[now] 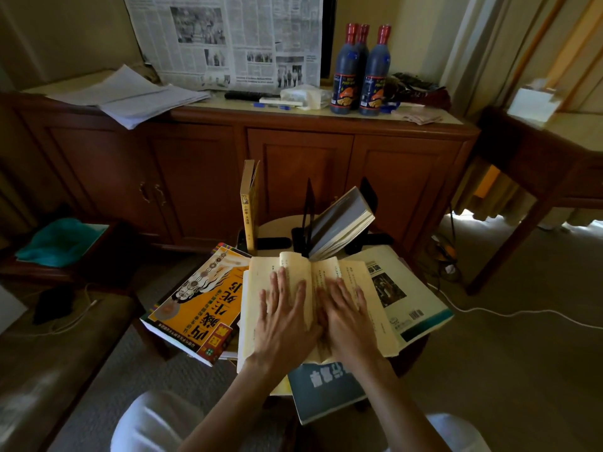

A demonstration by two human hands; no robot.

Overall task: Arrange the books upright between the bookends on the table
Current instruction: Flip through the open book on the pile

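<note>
Both hands, left [287,308] and right [346,308], press flat, fingers straight, on an open yellowed book [313,288] mid-worktop. Only one tan book [248,207] stands upright by the black metal bookends [308,207]; a grey one [342,220] leans, others lie flat.

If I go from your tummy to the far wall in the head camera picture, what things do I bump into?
Dark blue book → open book under both hands → leaning grey book between black bookends → wooden cabinet → bottles → newspaper.

Leaning book [342,220] blocks gap between bookends [308,213].
</note>
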